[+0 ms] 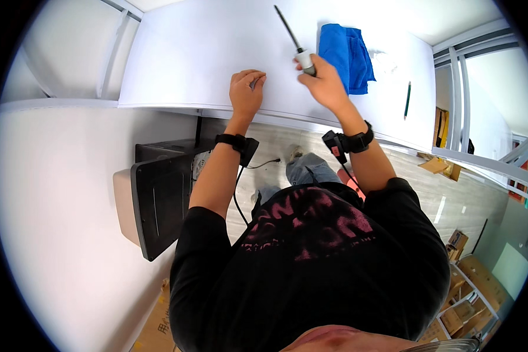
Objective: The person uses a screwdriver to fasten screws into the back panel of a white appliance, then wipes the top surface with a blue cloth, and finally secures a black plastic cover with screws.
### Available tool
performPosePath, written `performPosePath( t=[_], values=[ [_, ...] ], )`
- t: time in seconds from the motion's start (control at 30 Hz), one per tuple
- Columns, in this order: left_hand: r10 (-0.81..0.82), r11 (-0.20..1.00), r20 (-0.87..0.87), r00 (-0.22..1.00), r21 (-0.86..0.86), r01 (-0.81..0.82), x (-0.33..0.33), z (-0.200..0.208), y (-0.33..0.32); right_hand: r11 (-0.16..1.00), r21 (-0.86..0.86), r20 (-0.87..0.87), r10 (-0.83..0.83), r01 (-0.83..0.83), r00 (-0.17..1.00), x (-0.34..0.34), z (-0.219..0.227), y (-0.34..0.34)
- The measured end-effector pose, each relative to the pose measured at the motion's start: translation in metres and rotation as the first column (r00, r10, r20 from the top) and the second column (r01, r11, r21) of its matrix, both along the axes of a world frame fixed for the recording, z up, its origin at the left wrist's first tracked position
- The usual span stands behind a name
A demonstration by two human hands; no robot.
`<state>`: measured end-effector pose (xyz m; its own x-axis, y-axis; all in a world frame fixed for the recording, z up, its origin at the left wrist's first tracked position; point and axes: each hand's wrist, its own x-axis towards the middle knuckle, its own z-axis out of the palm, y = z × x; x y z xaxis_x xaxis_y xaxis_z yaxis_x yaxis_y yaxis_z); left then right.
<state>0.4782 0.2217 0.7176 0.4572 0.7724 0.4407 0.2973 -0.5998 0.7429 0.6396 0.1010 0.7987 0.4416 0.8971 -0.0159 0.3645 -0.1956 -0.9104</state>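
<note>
My right hand (324, 84) is closed around the grey-and-white handle of a screwdriver (304, 57). Its long dark shaft points up and to the left, over the white table (188, 53). Near the table's front edge, my left hand (247, 92) is closed, with thumb and fingers pinched together. Whatever it may hold is hidden. A folded blue cloth (341, 56) lies on the table just beyond my right hand. Farther right on the tabletop is a thin dark green pencil or pen (408, 100).
Below the table at left stands a black-and-beige box-shaped item (161, 205) beside a white wall (58, 223). A cable (265, 164) lies on the floor. Metal-framed white partitions (460, 100) flank the table. Cardboard boxes (463, 317) sit on a rack at lower right.
</note>
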Motion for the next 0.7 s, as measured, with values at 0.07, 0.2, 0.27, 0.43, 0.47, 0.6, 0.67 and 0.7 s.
performPosePath(
  t=[0.07, 0.2, 0.27, 0.43, 0.47, 0.6, 0.67, 0.7],
  values=[
    [0.036, 0.999, -0.005, 0.999, 0.028, -0.036, 0.001, 0.000, -0.002, 0.997, 0.068, -0.221, 0.040, -0.026, 0.974, -0.016, -0.017, 0.009],
    [0.045, 0.980, -0.120, 0.992, 0.200, -0.021, -0.001, -0.002, -0.001, 0.996, 0.089, -0.536, 0.065, -0.020, 0.841, -0.031, -0.052, 0.016],
    [0.053, 0.982, -0.097, 0.994, 0.188, -0.034, 0.000, -0.004, 0.001, 0.997, 0.076, -0.578, 0.055, -0.013, 0.815, -0.031, -0.059, 0.015],
    [0.031, 0.981, -0.090, 0.995, 0.192, -0.013, -0.001, -0.005, 0.002, 0.992, 0.130, -0.667, 0.089, -0.003, 0.740, -0.025, -0.071, 0.012],
    [0.028, 0.981, -0.093, 0.995, 0.196, -0.009, -0.001, -0.006, 0.002, 0.991, 0.134, -0.669, 0.093, -0.004, 0.737, -0.024, -0.071, 0.012],
    [0.023, 0.980, -0.071, 0.997, 0.199, -0.009, -0.001, -0.010, 0.004, 0.991, 0.129, -0.721, 0.065, 0.042, 0.690, -0.026, -0.066, 0.014],
    [0.029, 0.979, -0.067, 0.997, 0.204, -0.015, -0.002, -0.010, 0.005, 0.991, 0.115, -0.735, 0.040, 0.067, 0.677, -0.029, -0.063, 0.015],
    [0.012, 0.982, -0.056, 0.998, 0.188, -0.001, -0.005, -0.009, 0.006, 0.990, 0.123, -0.722, 0.042, 0.068, 0.690, -0.031, -0.064, 0.016]
  ],
)
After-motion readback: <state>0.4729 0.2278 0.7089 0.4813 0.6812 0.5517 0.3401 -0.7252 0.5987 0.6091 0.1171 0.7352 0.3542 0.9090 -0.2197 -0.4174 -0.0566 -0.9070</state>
